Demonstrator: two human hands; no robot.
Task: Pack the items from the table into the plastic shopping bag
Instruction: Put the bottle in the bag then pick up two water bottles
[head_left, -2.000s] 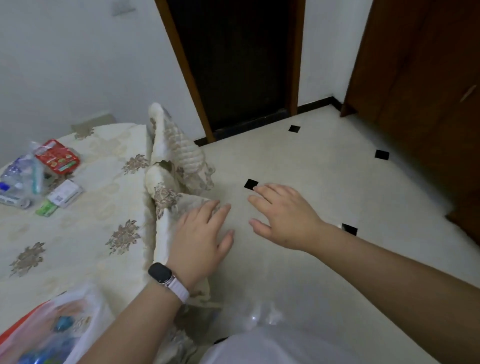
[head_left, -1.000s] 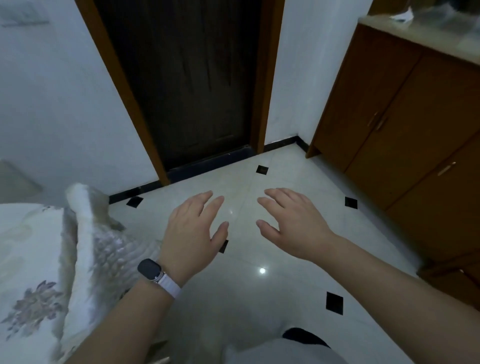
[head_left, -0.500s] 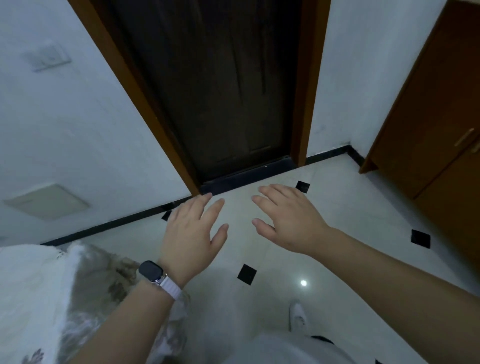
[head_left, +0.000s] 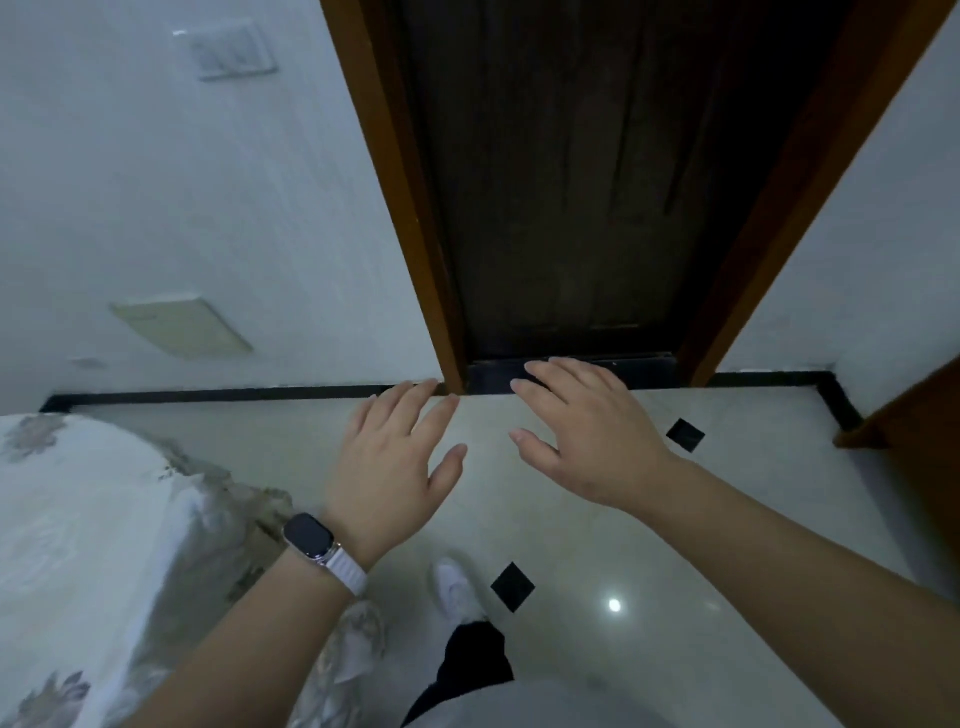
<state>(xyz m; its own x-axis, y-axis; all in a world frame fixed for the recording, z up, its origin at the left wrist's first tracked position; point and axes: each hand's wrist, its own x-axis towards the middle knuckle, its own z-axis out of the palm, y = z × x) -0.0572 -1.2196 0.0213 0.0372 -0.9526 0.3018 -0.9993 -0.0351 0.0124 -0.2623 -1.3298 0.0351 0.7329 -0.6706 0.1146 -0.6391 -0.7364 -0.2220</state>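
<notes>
- Head view, the room: a pale glossy floor (head_left: 727, 519) with small black diamond tiles (head_left: 512, 586) fills the middle, and a bright spot of light (head_left: 614, 605) reflects on it.
- A dark wooden door (head_left: 571, 182) stands straight ahead in an orange-brown frame (head_left: 410, 208). White wall (head_left: 182, 182) runs on both sides of it, with a black skirting (head_left: 208, 395) along the foot.
- On the left wall sit a pale switch plate (head_left: 234, 52) up high and a beige flat panel (head_left: 179, 327) lower down.
- A brown cabinet (head_left: 914, 441) edges in at the far right.
- Of the task's things only the table (head_left: 78, 519) shows, at the lower left. It lies under a cream tablecloth (head_left: 218, 525) with a faded flower print that hangs in folds over the near corner.
- The left hand (head_left: 389, 467) is held palm down in the air above the floor, just beside the table corner. Its fingers are straight and a little spread, and it holds and touches nothing.
- A dark-faced watch (head_left: 309, 535) on a white band (head_left: 345, 574) sits on the left wrist. The left forearm crosses in front of the hanging cloth; whether it brushes the cloth I cannot tell.
- The right hand (head_left: 587, 436) is also palm down, its fingers straight and loosely spread, free of any thing.
- The two hands are apart, thumbs towards each other with a gap of bare floor between them.
- Below the hands show a white shoe (head_left: 454, 590) and a dark trouser leg (head_left: 472, 660).
</notes>
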